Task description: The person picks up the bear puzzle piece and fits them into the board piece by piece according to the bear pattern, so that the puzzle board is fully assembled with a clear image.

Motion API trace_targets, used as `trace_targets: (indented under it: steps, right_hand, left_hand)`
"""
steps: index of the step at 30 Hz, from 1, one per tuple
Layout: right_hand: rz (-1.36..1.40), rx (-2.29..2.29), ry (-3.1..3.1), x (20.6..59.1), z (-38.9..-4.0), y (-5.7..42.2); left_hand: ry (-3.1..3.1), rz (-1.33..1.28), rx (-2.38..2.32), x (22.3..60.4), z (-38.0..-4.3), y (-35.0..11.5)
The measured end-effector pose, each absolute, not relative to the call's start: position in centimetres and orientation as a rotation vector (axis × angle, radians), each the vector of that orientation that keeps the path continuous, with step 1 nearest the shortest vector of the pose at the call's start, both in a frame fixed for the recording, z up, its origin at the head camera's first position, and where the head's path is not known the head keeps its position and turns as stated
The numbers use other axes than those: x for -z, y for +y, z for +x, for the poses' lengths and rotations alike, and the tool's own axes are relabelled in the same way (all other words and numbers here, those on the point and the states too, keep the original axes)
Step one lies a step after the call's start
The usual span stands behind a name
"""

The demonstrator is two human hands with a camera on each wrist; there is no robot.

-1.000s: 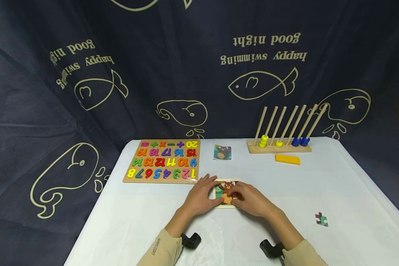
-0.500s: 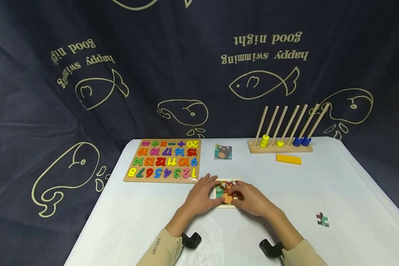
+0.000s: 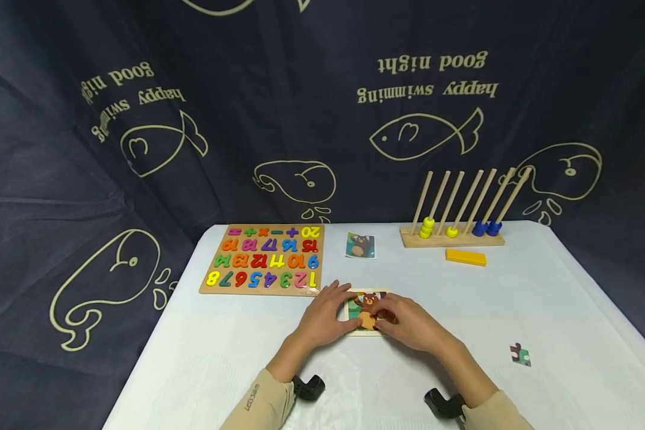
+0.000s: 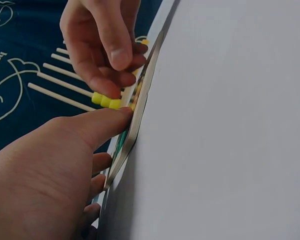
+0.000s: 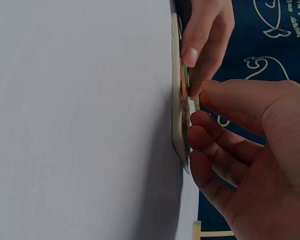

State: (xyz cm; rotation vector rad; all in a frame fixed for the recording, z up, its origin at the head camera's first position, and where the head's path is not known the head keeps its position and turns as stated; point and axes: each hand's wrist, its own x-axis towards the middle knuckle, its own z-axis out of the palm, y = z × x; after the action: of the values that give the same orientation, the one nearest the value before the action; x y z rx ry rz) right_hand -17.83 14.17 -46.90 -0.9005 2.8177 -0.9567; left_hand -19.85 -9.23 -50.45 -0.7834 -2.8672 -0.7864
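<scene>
A small wooden bear jigsaw puzzle [image 3: 368, 319] in a pale frame lies on the white table in front of me. My left hand [image 3: 326, 318] holds its left side, the thumb over the near part and the other fingers along the left edge. In the left wrist view, that thumb [image 4: 107, 122] presses by the frame's rim. Over the right part of the puzzle is my right hand [image 3: 405, 322], fingers bent loosely with nothing visible between them. Its fingertips [image 5: 202, 137] are close over the board in the right wrist view. The fingers cover part of the bear picture.
A loose jigsaw piece [image 3: 520, 355] lies to the right. Behind the puzzle is a bear picture card [image 3: 360, 245]. A number board [image 3: 263, 260] sits at the left. A peg stand [image 3: 451, 237] with beads and a yellow block [image 3: 465, 257] are at the back right.
My right hand has shifted slightly, its thumb and fingers loosening over the puzzle, and its wrist has moved a little right. The left hand and the puzzle stay in place.
</scene>
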Motion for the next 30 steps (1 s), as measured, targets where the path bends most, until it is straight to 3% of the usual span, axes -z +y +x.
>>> trace_targets:
  steps: [10, 30]
  right_hand:
    - [-0.889, 0.980, 2.848, 45.5, -16.7, 17.4]
    - [-0.585, 0.952, 2.981, 45.0, -14.1, 28.1]
  left_hand:
    - [-2.841, -0.796, 0.771, 50.6, -19.9, -9.3]
    - [-2.846, -0.800, 0.777, 50.6, -19.8, -9.2]
